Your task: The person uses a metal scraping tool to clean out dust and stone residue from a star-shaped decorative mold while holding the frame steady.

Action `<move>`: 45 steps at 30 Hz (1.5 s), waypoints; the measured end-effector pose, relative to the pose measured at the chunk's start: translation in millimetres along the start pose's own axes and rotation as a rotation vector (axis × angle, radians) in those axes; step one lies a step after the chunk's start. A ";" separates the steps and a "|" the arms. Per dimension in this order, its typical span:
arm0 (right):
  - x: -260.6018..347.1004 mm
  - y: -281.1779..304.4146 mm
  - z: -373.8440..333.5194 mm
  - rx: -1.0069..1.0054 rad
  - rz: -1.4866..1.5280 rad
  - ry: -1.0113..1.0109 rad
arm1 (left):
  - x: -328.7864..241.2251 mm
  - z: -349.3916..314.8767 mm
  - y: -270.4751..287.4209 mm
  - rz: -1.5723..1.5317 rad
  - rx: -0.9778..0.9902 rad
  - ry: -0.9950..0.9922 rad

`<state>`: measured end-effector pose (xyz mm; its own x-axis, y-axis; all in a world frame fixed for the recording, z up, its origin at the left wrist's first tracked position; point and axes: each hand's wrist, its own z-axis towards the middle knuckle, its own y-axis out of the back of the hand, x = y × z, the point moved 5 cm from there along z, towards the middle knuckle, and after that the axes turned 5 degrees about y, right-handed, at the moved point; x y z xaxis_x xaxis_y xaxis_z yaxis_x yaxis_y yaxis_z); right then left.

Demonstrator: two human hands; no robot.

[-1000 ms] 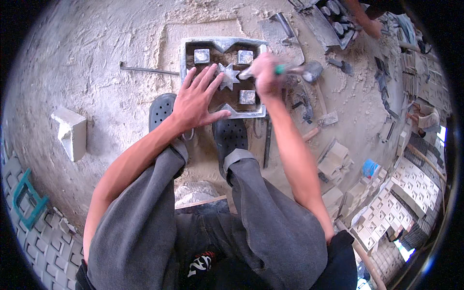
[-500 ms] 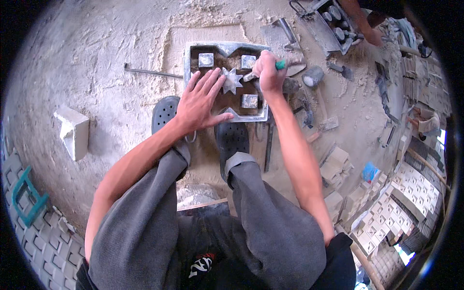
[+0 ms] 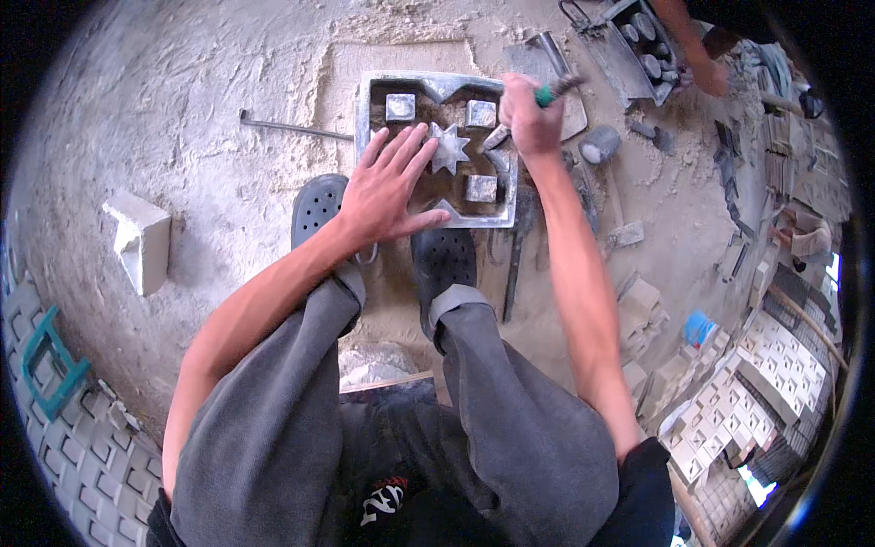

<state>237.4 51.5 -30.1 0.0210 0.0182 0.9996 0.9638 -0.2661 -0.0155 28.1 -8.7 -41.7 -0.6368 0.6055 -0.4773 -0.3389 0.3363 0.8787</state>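
L hand: palm down (image 3: 383, 187), fingers spread wide, no grip on anything; over L side of the mold, fingertips nr the star, thumb across near rim. Contact under palm: can't tell.
R hand: fist (image 3: 533, 118) closed round a green-gripped tool (image 3: 544, 96), at mold's upper R edge; pale tip angles down-left into mold, shaft juts out up-right. Tool's exact kind unclear.
Mold: gray metal frame (image 3: 483, 221), flat on dusty floor (image 3: 228, 64) just past the feet, btwn/under both hands; V-shaped wedges poke in from far, near & R walls.
Inside mold: 8-pt star (image 3: 448, 149) mid; sq. block far L (image 3: 400, 107), sq. block far R (image 3: 480, 113), sq. block near R (image 3: 480, 188); near-L corner mostly hidden by L hand.
L of mold: hooked rod (image 3: 296, 126), one end at mold's L wall; chipped white block (image 3: 141, 242) well apart.
R of mold: mallet (image 3: 600, 144), dark cyl. head; trowel (image 3: 551, 55) beyond.
Feet: dark clogs w/ holes (image 3: 444, 260), near side of mold.
Far R: co-worker's hand (image 3: 709, 77) nr metal tray of cylinders (image 3: 673, 94).
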 end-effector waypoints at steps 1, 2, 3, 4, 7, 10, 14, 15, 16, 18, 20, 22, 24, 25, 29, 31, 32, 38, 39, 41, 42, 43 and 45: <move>7.3 2.9 -1.6 0.010 0.029 -0.002 | 1.0 -0.1 1.2 -0.006 0.002 0.003; 12.6 8.4 -6.6 0.013 0.052 -0.006 | -0.2 0.4 1.2 -0.004 0.004 0.003; 11.6 9.2 -12.7 0.059 0.160 -0.048 | -1.1 0.8 1.3 -0.001 0.006 0.004; -1.9 9.2 -14.1 0.042 0.111 -0.058 | -2.0 1.0 1.4 0.002 0.009 0.004; -25.6 14.7 -3.7 0.077 0.013 -0.087 | -5.1 5.0 0.3 -0.019 0.004 -0.013; -4.6 -3.4 -1.4 0.058 -0.110 -0.066 | 1.6 -0.9 0.0 -0.002 0.019 0.010; 18.1 -9.1 -22.5 0.079 0.111 0.031 | 0.7 -1.5 0.9 0.009 0.023 0.012; 1.1 -2.8 -29.3 0.111 0.092 0.061 | -3.4 1.4 0.2 -0.001 0.022 0.003; -16.4 -1.7 -34.8 0.148 0.080 0.088 | -4.1 1.0 -0.1 -0.006 0.022 0.001; -19.9 -4.3 -31.2 0.114 0.085 -0.040 | -0.2 2.9 2.8 0.000 0.009 0.000; -18.6 -6.0 -25.8 0.082 0.086 -0.108 | 0.2 2.1 3.3 -0.002 -0.003 -0.008; -4.6 -0.7 -26.8 -0.005 0.125 -0.002 | 0.8 0.6 1.3 0.015 0.007 -0.015; 21.6 8.7 -20.9 -0.070 0.304 0.002 | -3.7 0.0 1.3 0.020 0.011 -0.033; 35.0 9.5 -16.0 -0.132 0.344 0.031 | -5.0 -0.7 -0.4 0.053 0.053 -0.044; 86.0 -1.3 0.7 -0.387 0.395 0.110 | -8.0 -1.9 -6.4 0.125 0.093 -0.129; 85.6 -2.2 6.5 -0.405 0.406 0.133 | -8.1 -1.4 -9.8 0.124 0.105 -0.144; 78.5 -3.4 10.4 -0.397 0.364 0.138 | -7.6 -1.7 -10.5 0.127 0.110 -0.149; 24.9 -6.2 26.2 -0.257 0.002 0.146 | -12.9 3.7 -8.0 0.102 0.111 -0.142; 24.1 -6.0 27.6 -0.238 0.022 0.121 | -11.5 3.0 -7.2 0.102 0.110 -0.141; 31.5 -2.1 30.3 -0.199 0.057 0.072 | -9.6 2.1 -5.8 0.099 0.106 -0.139; 40.5 -0.8 31.5 -0.215 0.093 0.116 | -9.0 1.8 -5.1 0.095 0.105 -0.139; 50.2 1.1 33.3 -0.231 0.129 0.161 | -8.5 1.6 -4.4 0.092 0.103 -0.139; 78.2 6.9 33.2 -0.233 0.165 0.249 | -9.0 0.5 -6.5 0.077 0.098 -0.139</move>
<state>254.5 83.1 47.2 0.0778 -0.2706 0.9595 0.8661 -0.4584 -0.1995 36.4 -15.9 -43.1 -0.5543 0.7234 -0.4116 -0.2196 0.3499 0.9107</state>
